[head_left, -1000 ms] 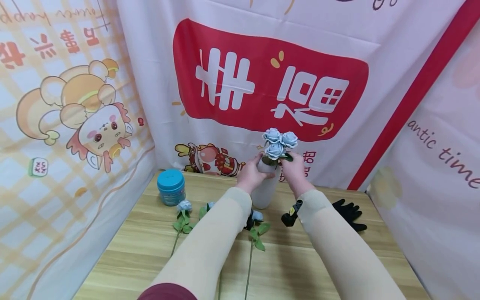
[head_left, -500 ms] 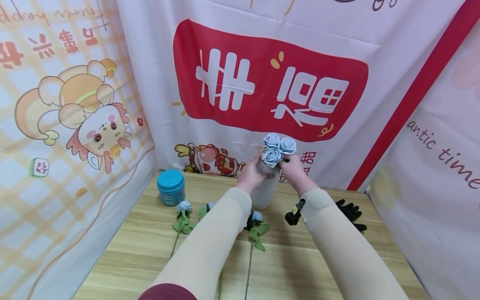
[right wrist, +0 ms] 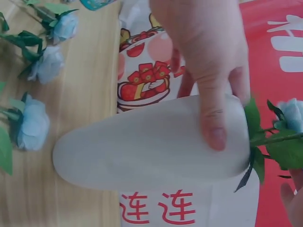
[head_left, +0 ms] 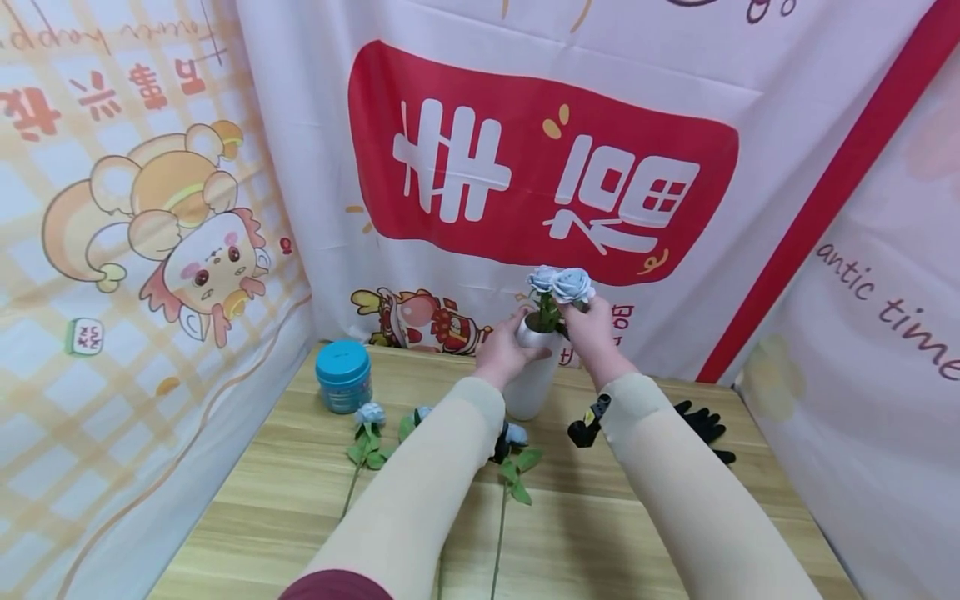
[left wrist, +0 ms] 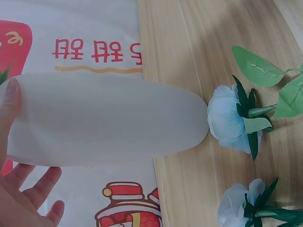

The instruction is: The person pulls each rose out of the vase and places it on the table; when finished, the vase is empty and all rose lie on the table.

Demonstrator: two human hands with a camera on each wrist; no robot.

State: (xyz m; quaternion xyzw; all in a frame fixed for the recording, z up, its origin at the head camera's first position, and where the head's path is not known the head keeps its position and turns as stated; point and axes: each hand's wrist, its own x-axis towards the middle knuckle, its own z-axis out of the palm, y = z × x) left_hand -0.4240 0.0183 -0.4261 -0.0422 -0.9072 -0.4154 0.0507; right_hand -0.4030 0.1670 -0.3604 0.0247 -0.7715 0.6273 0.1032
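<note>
My left hand (head_left: 501, 352) grips a tall white vase (head_left: 528, 387) near its mouth, thumb on one side and fingers on the other. The vase stands on the table near its back edge, as the left wrist view also shows its pale body (left wrist: 109, 120). Light blue artificial roses (head_left: 572, 285) with green leaves rise from the mouth. At the right side of the mouth, my right hand (head_left: 591, 332) pinches a rose just under its head; its fingertips are partly hidden. In the right wrist view, leafy stems (right wrist: 279, 146) come out of the vase beside that hand's fingers (right wrist: 294, 201).
Several blue roses (head_left: 366, 442) lie on the wooden table (head_left: 600, 533), one with its head close to the vase base. A blue-lidded jar (head_left: 343, 375) stands at the back left. Black gloves (head_left: 701, 425) lie at the right. Printed cloth (head_left: 300, 125) hangs behind and at both sides.
The roses first sank toward the vase mouth, then shifted so that the mouth and green stems show; two heads now show instead of three. The left hand keeps its grip on the vase.
</note>
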